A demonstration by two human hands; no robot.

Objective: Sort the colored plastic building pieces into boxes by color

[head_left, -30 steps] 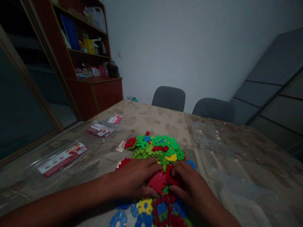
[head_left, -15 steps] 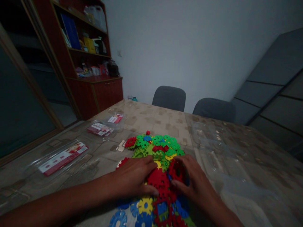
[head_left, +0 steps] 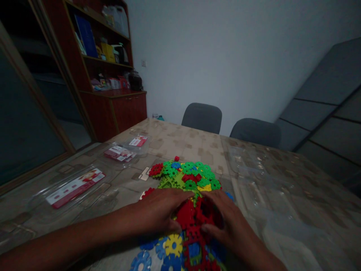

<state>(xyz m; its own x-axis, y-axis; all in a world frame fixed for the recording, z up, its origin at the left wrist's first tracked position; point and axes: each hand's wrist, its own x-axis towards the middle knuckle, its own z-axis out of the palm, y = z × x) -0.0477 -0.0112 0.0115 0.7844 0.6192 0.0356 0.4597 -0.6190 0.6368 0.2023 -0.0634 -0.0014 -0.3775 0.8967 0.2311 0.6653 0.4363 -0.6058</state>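
Observation:
Red plastic interlocking building pieces [head_left: 184, 216] lie between my two hands, low in the middle of the view. My left hand [head_left: 159, 212] curves round their left side, fingers at the far edge and thumb at the near one. From the right, my right hand [head_left: 228, 220] wraps round a red toothed piece [head_left: 204, 212], thumb in front. Its far fingers are partly hidden. Just beyond the hands is a pile of green gear-shaped pieces [head_left: 207, 171] with a few red, blue and yellow ones. Nearer me lie a yellow gear piece [head_left: 173, 245] and a blue gear piece [head_left: 141, 261].
Clear plastic packages with printed labels [head_left: 76, 188] lie on the left of the patterned table [head_left: 180, 139]. Transparent plastic trays [head_left: 262, 188] stand on the right. Two grey chairs [head_left: 201, 117] are at the far edge, and a wooden cabinet [head_left: 124, 113] is at back left.
My left hand's fingers have reached further right across the far side of the red pieces. My right hand has come slightly left with the red toothed piece, so the hands are closer together.

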